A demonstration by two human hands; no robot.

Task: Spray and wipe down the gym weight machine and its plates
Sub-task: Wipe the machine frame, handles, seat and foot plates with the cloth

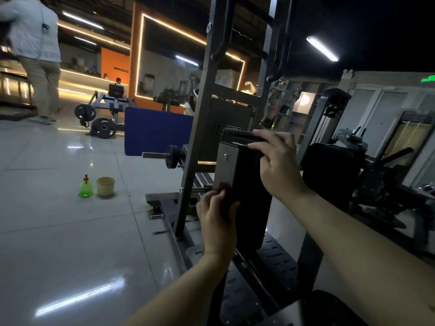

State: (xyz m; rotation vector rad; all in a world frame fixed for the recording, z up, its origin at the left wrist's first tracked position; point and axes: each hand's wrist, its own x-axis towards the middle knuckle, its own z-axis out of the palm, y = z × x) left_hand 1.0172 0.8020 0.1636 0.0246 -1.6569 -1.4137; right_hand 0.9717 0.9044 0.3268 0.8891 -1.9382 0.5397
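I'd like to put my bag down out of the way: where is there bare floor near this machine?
The tiled floor left of the machine frame is bare, between the green spray bottle with the tan cup and the camera. Right of the black pad it is crowded: other machines stand close.

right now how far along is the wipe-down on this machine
Spraying seems paused: the spray bottle is set down beside a tub. In hand: left hand and right hand grip the black pad. Likely left: the frame and small plate.
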